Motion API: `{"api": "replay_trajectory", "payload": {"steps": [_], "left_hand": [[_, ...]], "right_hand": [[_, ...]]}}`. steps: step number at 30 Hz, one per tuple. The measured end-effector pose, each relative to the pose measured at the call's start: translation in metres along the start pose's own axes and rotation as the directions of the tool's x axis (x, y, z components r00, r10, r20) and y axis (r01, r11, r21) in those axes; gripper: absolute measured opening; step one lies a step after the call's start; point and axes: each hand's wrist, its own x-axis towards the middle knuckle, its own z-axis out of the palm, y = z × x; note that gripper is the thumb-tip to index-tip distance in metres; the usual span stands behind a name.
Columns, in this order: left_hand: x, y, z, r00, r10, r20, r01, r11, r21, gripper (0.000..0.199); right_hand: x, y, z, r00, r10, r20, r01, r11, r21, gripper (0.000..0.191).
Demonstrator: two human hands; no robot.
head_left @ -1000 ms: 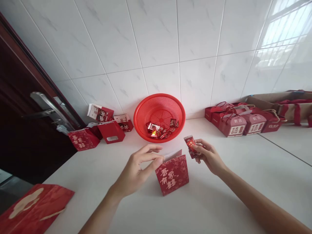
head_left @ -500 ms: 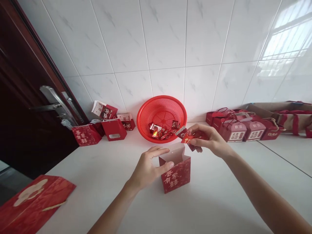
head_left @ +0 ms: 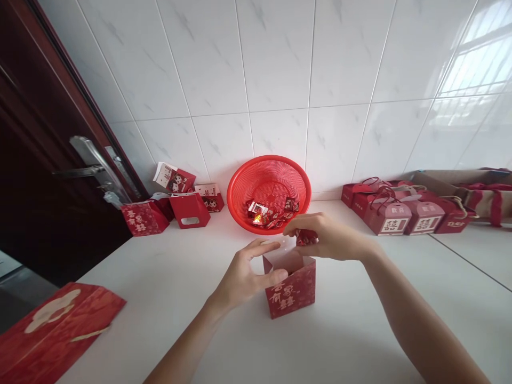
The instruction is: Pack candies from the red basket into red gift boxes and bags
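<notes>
A red paper box [head_left: 294,290] with pale characters stands upright on the white table, its top open. My left hand [head_left: 250,272] is at the box's left side, thumb and fingers apart around its upper edge. Above the box's right rim is my right hand [head_left: 320,237], fingers curled round small red wrapped packets [head_left: 306,238]. Behind the box, a red mesh basket [head_left: 269,164] leans back towards the wall with several small red and shiny packets [head_left: 276,217] at its bottom. The inside of the box is mostly hidden.
Several red boxes [head_left: 190,210] stand at the back left near the door handle [head_left: 94,160]. A large red bag [head_left: 52,330] lies at the front left. Handled gift boxes [head_left: 394,216] and an open carton [head_left: 456,178] line the back right.
My right hand has turned and moved down and slightly left, over the box opening, with the packets now mostly covered by its fingers. The view has shifted slightly. My left hand stays by the box.
</notes>
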Motion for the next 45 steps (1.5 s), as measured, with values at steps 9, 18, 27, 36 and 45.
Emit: {"api": "replay_trajectory", "payload": {"steps": [9,18,27,36,45], "left_hand": [[0.007,0.000,-0.003,0.998,0.050,-0.032,-0.049,0.999,0.023,0.052],[0.006,-0.005,-0.003,1.000,0.012,-0.020,-0.013,1.000,-0.022,0.053],[0.007,-0.004,-0.002,0.999,0.039,-0.015,-0.040,0.997,-0.064,0.051],[0.004,-0.010,-0.001,0.999,0.034,-0.035,-0.036,0.998,-0.047,0.050],[0.004,-0.012,0.000,0.976,0.160,-0.150,-0.155,0.987,0.046,0.044]], "right_hand": [[0.007,0.004,0.009,0.996,0.038,-0.079,-0.019,0.975,0.224,0.030],[0.004,0.006,0.004,0.995,-0.065,-0.078,0.096,0.848,0.522,0.016],[0.002,0.002,0.006,0.998,-0.044,0.050,0.028,0.958,0.286,0.015],[-0.004,0.000,0.000,1.000,-0.009,-0.017,0.011,0.994,0.107,0.018],[-0.014,0.005,-0.013,0.996,0.060,-0.062,-0.061,0.998,-0.019,0.039]]}}
